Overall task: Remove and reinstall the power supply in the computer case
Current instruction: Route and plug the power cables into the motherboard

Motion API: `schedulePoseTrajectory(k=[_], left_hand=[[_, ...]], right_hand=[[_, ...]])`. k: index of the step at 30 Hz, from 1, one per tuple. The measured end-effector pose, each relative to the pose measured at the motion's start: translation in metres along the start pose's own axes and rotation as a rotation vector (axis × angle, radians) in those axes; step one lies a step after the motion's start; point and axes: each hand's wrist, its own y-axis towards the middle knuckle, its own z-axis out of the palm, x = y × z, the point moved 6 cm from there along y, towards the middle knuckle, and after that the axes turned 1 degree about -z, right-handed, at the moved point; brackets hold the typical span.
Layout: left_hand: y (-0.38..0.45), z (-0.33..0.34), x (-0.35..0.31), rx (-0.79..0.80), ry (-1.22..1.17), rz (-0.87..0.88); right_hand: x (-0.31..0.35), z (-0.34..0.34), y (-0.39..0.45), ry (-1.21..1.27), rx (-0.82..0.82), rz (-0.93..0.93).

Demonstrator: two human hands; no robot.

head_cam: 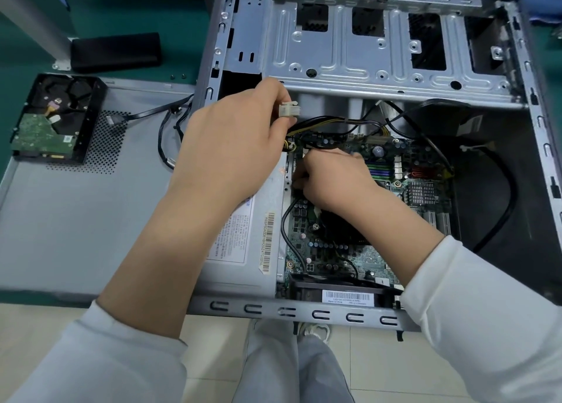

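Note:
An open computer case (pixel 349 313) lies on its side before me. The grey power supply (pixel 243 244), with labels and barcodes, sits in its left part, partly under my left forearm. My left hand (pixel 234 141) pinches a white power connector (pixel 289 109), held up above the case, its yellow and black wires (pixel 334 121) trailing to the right. My right hand (pixel 331 179) reaches down onto the green motherboard (pixel 328 250), fingers curled at the board's edge beside the power supply. What those fingers hold is hidden.
The case's grey side panel (pixel 60 220) lies to the left, with a hard drive (pixel 51 119) in a black bracket on it. Loose black cables (pixel 170 128) run between panel and case. A black block (pixel 115 51) sits behind. The drive cage (pixel 380 46) spans the case's far side.

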Motion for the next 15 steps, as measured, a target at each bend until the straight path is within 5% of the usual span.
schedulePoseTrajectory(k=[15], left_hand=[[0.0, -0.002, -0.001, 0.012, 0.021, -0.002]], right_hand=[[0.003, -0.001, 0.001, -0.123, -0.117, 0.084]])
